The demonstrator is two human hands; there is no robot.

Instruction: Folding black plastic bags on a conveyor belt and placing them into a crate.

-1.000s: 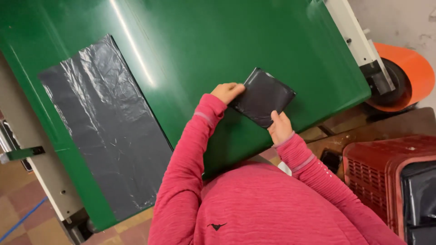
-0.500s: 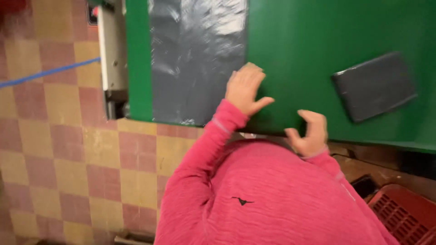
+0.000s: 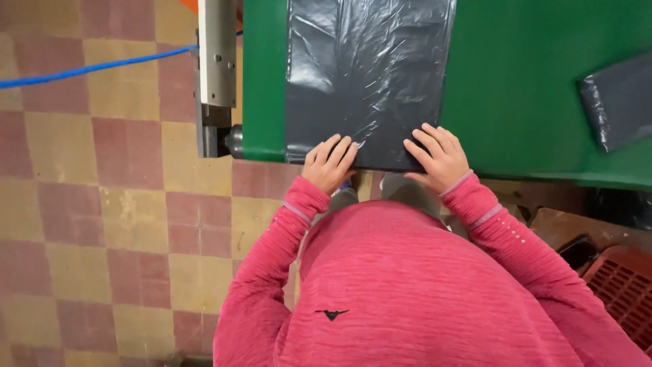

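A flat black plastic bag (image 3: 367,75) lies spread on the green table (image 3: 516,88), its near edge at the table's front edge. My left hand (image 3: 329,163) rests on the bag's near left corner, fingers spread. At the bag's near right corner my right hand (image 3: 438,156) presses down, fingers apart. Both sleeves are pink. A folded black bag (image 3: 621,102) lies on the green surface to the right, apart from both hands.
A grey metal bracket (image 3: 216,75) is fixed to the table's left end. A blue cable (image 3: 88,68) runs across the checkered tile floor. A red plastic crate (image 3: 621,285) stands at the lower right beside a dark object on the floor.
The view has swung left. Both hands left the folded bag, which now lies to the right, and came down onto the near edge of the flat bag.
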